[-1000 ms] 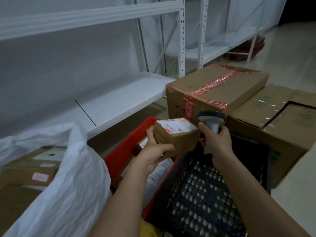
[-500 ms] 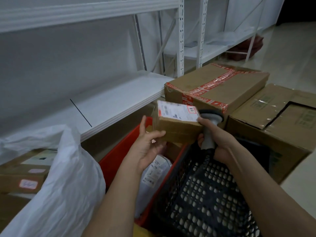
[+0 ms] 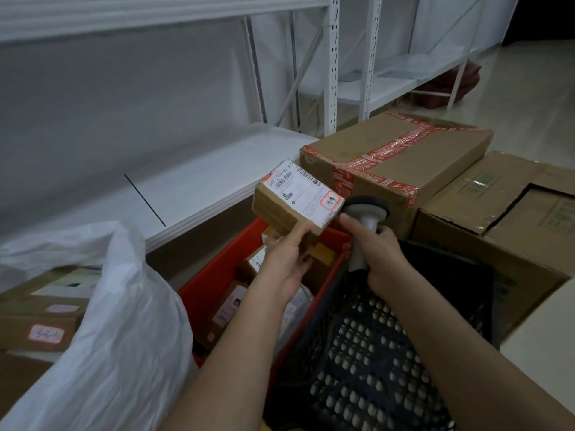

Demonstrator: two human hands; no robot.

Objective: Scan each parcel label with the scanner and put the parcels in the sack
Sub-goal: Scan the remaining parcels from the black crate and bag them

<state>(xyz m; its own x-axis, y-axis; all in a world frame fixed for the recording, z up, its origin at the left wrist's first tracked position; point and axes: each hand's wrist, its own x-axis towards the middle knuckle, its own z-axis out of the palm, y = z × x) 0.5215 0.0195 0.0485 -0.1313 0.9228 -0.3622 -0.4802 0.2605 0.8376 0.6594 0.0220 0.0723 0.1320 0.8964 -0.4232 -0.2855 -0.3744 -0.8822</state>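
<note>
The white shelving (image 3: 199,181) fills the frame from nine to twelve o'clock, and two large cardboard boxes, the taped box (image 3: 404,157) at one o'clock and a plainer carton (image 3: 504,219) at three, crowd the right side. The white sack (image 3: 124,331) slumps open at eight o'clock, with labelled parcels lying behind it at nine, though whether they sit inside it is unclear. A red crate (image 3: 217,287) at centre holds several parcels yet to be handled, so much of the job looks unfinished; a black perforated basket (image 3: 373,362) lies at five o'clock. Above the crate, the left hand (image 3: 286,259) pinches a small parcel (image 3: 295,200) from below, label tilted up toward the camera. The right hand (image 3: 382,256) is wrapped round the scanner (image 3: 364,225), its head touching or just beside the parcel's right corner. The scan seems imminent or underway; the sack stands well apart at eight o'clock, with nothing in between.
</note>
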